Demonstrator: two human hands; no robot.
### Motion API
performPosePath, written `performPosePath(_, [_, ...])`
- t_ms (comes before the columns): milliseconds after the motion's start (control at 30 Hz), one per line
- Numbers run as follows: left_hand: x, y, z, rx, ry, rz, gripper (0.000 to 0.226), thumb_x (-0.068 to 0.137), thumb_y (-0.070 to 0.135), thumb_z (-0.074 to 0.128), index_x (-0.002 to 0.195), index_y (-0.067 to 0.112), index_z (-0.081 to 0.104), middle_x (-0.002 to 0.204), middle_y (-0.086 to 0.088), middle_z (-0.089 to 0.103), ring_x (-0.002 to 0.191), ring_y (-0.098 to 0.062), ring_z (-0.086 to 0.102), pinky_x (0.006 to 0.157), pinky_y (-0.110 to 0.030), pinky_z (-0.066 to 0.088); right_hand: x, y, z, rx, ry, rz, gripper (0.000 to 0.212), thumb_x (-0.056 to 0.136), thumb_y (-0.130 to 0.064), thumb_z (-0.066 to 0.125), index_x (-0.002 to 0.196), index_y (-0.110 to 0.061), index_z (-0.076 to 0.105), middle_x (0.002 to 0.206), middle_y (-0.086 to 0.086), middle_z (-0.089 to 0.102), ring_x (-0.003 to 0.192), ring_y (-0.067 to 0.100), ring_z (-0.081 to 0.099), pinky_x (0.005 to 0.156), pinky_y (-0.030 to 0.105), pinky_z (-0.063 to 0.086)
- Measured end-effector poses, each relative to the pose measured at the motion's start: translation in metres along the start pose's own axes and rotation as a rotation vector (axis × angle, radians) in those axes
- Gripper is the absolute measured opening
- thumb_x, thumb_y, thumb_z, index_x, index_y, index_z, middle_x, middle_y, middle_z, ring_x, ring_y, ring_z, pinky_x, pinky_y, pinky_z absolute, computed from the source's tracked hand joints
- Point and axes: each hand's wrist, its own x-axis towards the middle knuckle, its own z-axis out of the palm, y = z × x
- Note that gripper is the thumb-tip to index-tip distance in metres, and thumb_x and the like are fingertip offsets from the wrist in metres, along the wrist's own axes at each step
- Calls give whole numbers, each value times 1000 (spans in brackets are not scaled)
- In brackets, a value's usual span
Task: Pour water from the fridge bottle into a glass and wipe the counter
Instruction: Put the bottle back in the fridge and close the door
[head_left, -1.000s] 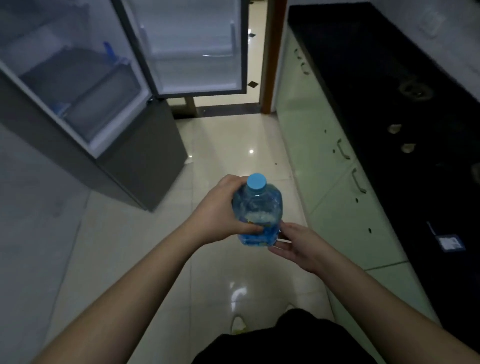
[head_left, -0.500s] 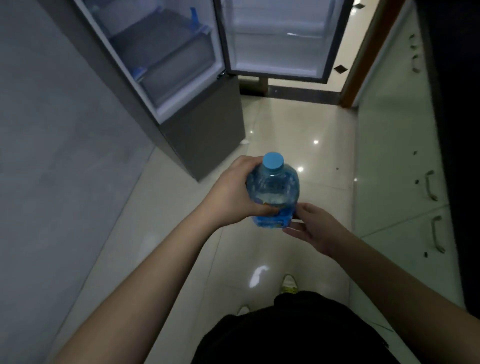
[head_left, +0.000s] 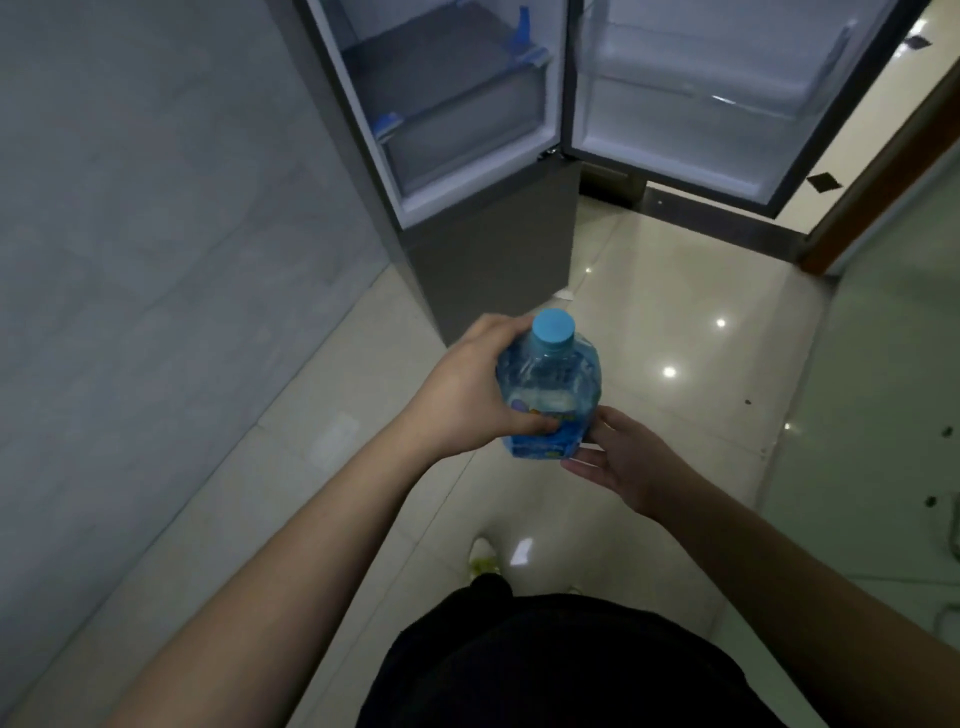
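A clear plastic water bottle (head_left: 551, 384) with a light blue cap and a blue label stands upright in front of my body, above the tiled floor. My left hand (head_left: 467, 389) wraps around its left side, thumb across the label. Under the bottle's lower right edge my right hand (head_left: 621, 457) lies palm up with its fingers apart, fingertips touching the base. No glass and no countertop is in view.
The grey fridge (head_left: 488, 249) stands ahead with its door (head_left: 727, 104) swung open to the right, shelves showing. A grey wall (head_left: 156, 208) runs along the left. Pale green cabinet fronts (head_left: 893, 389) line the right. Glossy floor tiles (head_left: 675, 291) lie between.
The view has swung left: the dark countertop has left the frame and the fridge now sits straight ahead. Both hands keep the same hold on the bottle.
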Motion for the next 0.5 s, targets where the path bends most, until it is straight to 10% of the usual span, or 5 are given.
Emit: performPosePath(500, [64,-94,-82,-97,94,-86,90,60,47,85,136,29,41,130,13,49,108,2,49,93,-13,44,99,-76,100,-9,-21,101,23,99,-14,54,120,-8,60,116,17,66,104,29,65,84,36,58])
